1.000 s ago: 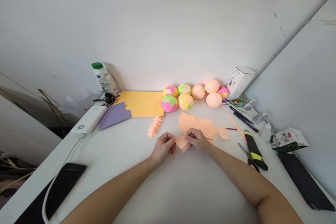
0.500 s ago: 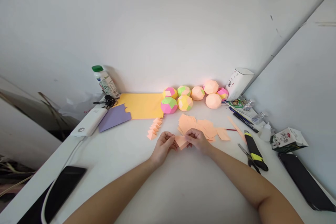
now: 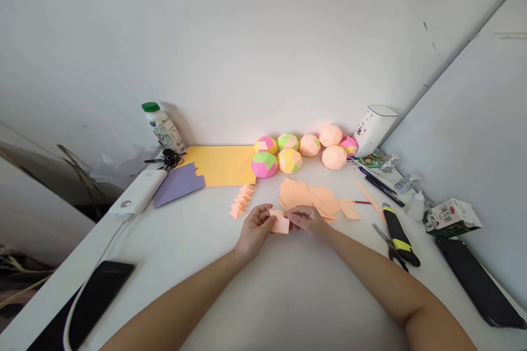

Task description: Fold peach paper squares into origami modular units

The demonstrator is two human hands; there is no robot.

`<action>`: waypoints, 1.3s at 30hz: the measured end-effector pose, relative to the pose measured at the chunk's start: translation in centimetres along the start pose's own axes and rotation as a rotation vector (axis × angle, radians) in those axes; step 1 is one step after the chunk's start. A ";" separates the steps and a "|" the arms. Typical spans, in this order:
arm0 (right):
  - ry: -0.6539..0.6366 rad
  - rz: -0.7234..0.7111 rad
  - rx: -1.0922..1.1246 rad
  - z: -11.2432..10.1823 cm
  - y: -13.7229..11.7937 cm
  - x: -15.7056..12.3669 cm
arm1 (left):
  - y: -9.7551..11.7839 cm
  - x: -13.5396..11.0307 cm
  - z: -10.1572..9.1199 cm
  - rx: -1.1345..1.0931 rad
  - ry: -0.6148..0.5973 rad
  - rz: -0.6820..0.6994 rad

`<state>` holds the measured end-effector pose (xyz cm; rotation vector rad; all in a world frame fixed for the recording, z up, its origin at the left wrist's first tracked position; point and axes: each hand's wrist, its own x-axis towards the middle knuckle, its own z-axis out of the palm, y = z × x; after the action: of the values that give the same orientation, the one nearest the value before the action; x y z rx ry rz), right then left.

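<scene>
A small peach paper piece [image 3: 280, 224] is held up just above the white table, between my two hands. My left hand [image 3: 256, 228] pinches its left side with thumb and fingers. At its right edge my right hand [image 3: 307, 222] has its fingers closed on the paper; the fingertips are partly hidden. Beyond my right hand lies a loose pile of flat peach paper pieces [image 3: 298, 194], with a single peach piece [image 3: 349, 209] at its right. Beyond my left hand stands a row of folded peach paper pieces [image 3: 242, 201].
Several faceted paper balls [image 3: 289, 161] line the wall. At left are yellow paper [image 3: 226, 167], purple paper [image 3: 179, 186], a bottle [image 3: 164, 129], a white power bank [image 3: 138, 193] and a black phone [image 3: 102, 299]. At right lie scissors [image 3: 391, 248], a utility knife [image 3: 401, 236] and a small carton [image 3: 453, 216].
The paper piece has turned in my fingers, from a pointed shape to a flatter rectangle facing me. My right hand has shifted slightly along its edge.
</scene>
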<state>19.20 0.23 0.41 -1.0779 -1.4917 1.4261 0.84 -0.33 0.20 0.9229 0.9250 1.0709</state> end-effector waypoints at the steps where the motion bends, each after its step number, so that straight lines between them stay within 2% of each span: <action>1: 0.000 0.010 0.009 0.0 0.1 0.0 | 0.0 0.0 0.0 0.011 -0.012 -0.001; 7: -0.016 0.034 0.106 0.1 0.2 0.2 | 0.0 -0.2 0.1 0.020 -0.054 0.046; 16: -0.050 0.057 0.019 -0.2 0.7 0.2 | -0.5 -0.6 0.3 0.085 -0.030 0.121; 20: -0.059 0.049 0.011 -0.2 0.7 0.2 | -0.8 -0.5 -0.1 0.225 -0.065 0.168; 25: -0.066 0.051 0.034 -0.1 0.2 0.2 | -1.2 -0.5 -0.8 0.348 -0.096 0.179; 30: -0.065 0.048 0.075 -0.2 0.4 0.2 | -1.5 -0.4 -1.0 0.374 -0.125 0.161; 39: -0.084 0.055 0.009 -0.1 0.1 0.0 | -1.3 -0.3 -0.8 0.383 -0.115 0.196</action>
<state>19.32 0.26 0.30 -1.0726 -1.5239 1.5320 0.45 -0.79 -1.25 1.4010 0.9757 1.0090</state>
